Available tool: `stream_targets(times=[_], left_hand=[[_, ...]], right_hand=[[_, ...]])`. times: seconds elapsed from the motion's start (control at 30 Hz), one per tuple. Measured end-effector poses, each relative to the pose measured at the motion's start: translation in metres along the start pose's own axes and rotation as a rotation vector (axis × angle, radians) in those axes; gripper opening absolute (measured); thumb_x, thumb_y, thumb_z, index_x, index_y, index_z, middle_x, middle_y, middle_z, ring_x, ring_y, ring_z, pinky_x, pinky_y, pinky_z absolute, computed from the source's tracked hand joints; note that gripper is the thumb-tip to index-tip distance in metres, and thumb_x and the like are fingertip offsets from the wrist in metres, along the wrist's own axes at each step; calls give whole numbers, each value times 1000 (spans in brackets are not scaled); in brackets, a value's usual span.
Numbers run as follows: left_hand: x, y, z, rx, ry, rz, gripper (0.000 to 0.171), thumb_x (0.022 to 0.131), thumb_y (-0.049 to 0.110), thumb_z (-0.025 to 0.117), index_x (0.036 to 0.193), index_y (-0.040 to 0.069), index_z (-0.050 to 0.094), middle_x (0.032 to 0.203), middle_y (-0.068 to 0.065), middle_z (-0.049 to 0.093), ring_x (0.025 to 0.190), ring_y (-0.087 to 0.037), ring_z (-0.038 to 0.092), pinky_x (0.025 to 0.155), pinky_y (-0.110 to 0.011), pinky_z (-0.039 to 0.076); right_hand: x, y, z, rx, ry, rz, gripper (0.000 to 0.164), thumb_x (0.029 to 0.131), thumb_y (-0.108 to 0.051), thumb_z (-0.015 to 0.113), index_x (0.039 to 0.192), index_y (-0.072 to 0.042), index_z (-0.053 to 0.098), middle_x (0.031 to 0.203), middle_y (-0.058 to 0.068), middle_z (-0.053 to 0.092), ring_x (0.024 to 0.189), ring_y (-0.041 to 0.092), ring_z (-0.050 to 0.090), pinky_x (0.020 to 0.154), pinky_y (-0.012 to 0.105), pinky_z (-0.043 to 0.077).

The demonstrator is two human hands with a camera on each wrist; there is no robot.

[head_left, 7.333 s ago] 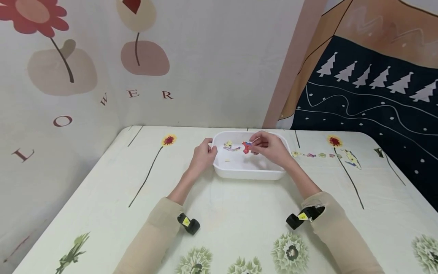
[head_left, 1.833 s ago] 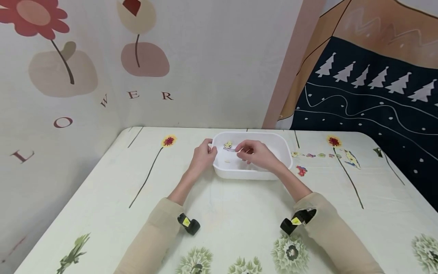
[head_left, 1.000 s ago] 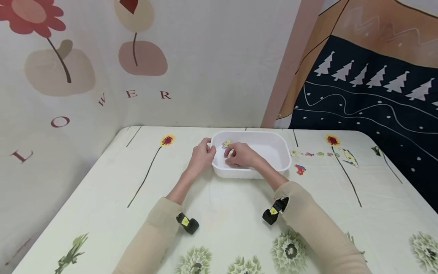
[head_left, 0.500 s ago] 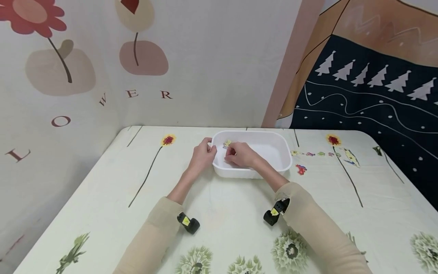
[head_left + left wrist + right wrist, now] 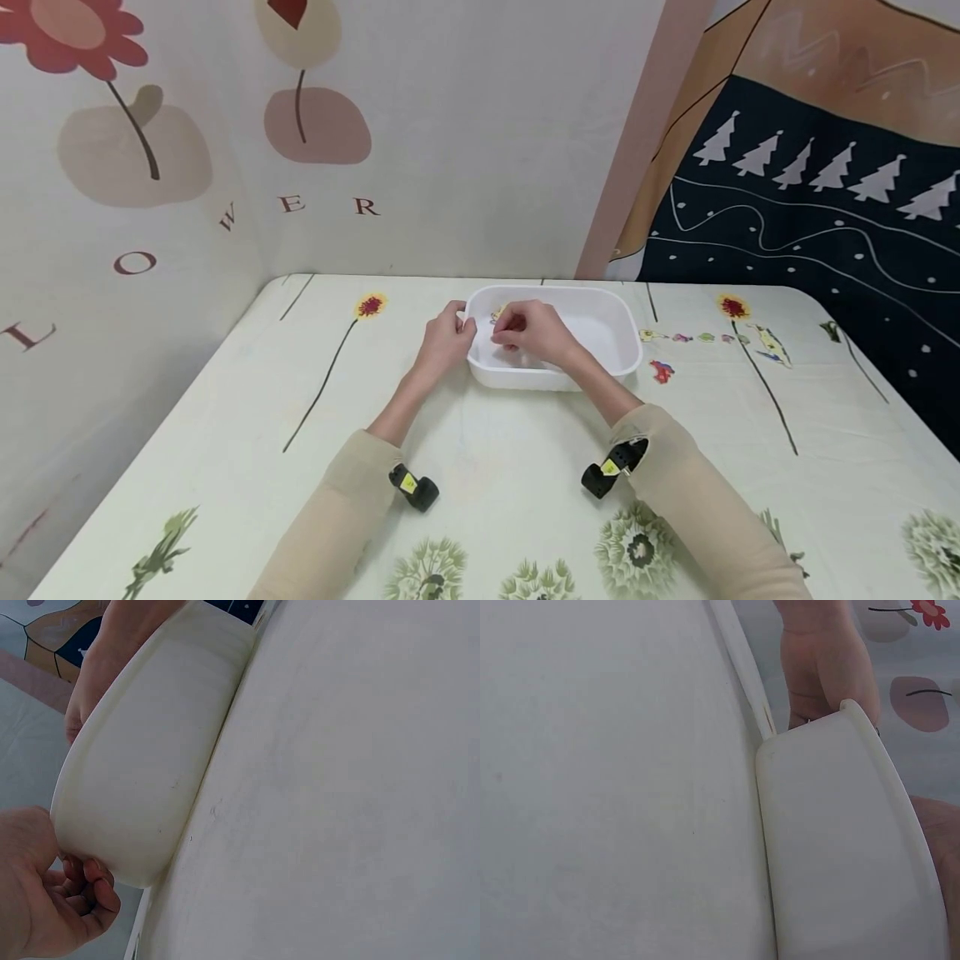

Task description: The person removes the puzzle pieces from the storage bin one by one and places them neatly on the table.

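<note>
In the head view my left hand (image 5: 444,340) grips the left end of a white plastic tray (image 5: 555,382), thumb over the rim. The left wrist view shows its curled fingers (image 5: 101,896) beneath that end. My right hand (image 5: 536,329) is over the left part of the tray, its fingertips drawn together in a pinch. They are where a small yellow piece lay earlier; that spot now looks bare, and the pinched piece itself is hidden by the fingers. A yellow cut-out (image 5: 497,314) in the tray is partly covered by the right hand.
Right of the tray lie a red-and-blue cut-out (image 5: 662,372), a row of small coloured cut-outs (image 5: 682,338) and a larger yellow-and-blue one (image 5: 770,345). The tray stands near the back of a table (image 5: 480,450) with a flower-printed cloth; printed curtains rise behind.
The red-and-blue cut-out went from the tray to the table on the right. My right hand then moved left in the tray, brought its fingertips together and rose slightly. My left hand stayed put.
</note>
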State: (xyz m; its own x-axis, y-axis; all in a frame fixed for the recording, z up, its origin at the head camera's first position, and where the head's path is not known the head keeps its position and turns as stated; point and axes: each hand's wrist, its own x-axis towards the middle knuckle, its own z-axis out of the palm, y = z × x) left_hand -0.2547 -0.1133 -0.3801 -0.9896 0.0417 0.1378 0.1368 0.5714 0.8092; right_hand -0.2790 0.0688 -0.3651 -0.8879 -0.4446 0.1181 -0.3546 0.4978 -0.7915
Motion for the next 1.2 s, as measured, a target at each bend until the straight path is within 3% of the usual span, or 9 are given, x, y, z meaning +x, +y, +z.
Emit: stream_targets(times=[0.23,0.47,0.6,0.7,0.87,0.97,1.2], left_hand=[[-1,2,0,-1,-4,-2,40,101,13,49,138,-4,52,75,-4,48,63,-14,44,57,-26,37],[0,3,0,-5,-2,-4,40,102,12,49,138,-4,51,77,-4,49,64,-15,45,58,-26,38],[0,2,1,-5,2,-8,41,102,13,49,139,-4,51,77,-5,49,64,-15,45,58,-26,38],[0,1,1,-7,4,-13,41,102,13,49,140,-4,51,76,-4,49,64,-15,44,58,-26,37],[0,-1,1,-9,6,-15,42,102,13,49,140,-3,51,76,-4,49,64,-15,44,58,-27,37],[0,-1,1,-10,8,-12,41,102,13,49,140,-4,51,76,-4,49,64,-15,44,58,-27,38],[0,0,1,-8,5,-10,42,102,13,49,140,-4,51,76,-4,48,64,-15,44,58,-26,37]], right_hand=[[-6,1,-6,102,28,-31,7,86,-5,79,89,-2,73,82,7,71,71,18,67,69,26,54],[-13,1,-14,129,49,-36,8,86,-2,79,91,0,73,87,11,72,77,21,69,74,32,57],[-15,3,-16,147,60,-41,9,86,-1,78,94,1,73,87,11,71,77,21,69,74,30,57],[-16,5,-19,142,71,-45,16,87,-1,77,103,2,73,88,11,69,77,22,67,74,30,57],[-22,8,-24,129,67,-25,24,94,-4,69,118,-2,72,99,19,70,83,30,67,80,43,56],[-26,11,-28,145,75,-26,23,96,-5,67,117,0,72,104,23,71,86,35,68,82,40,57],[-37,16,-39,201,139,-16,21,96,-6,67,115,2,71,103,24,71,88,31,71,79,26,57]])
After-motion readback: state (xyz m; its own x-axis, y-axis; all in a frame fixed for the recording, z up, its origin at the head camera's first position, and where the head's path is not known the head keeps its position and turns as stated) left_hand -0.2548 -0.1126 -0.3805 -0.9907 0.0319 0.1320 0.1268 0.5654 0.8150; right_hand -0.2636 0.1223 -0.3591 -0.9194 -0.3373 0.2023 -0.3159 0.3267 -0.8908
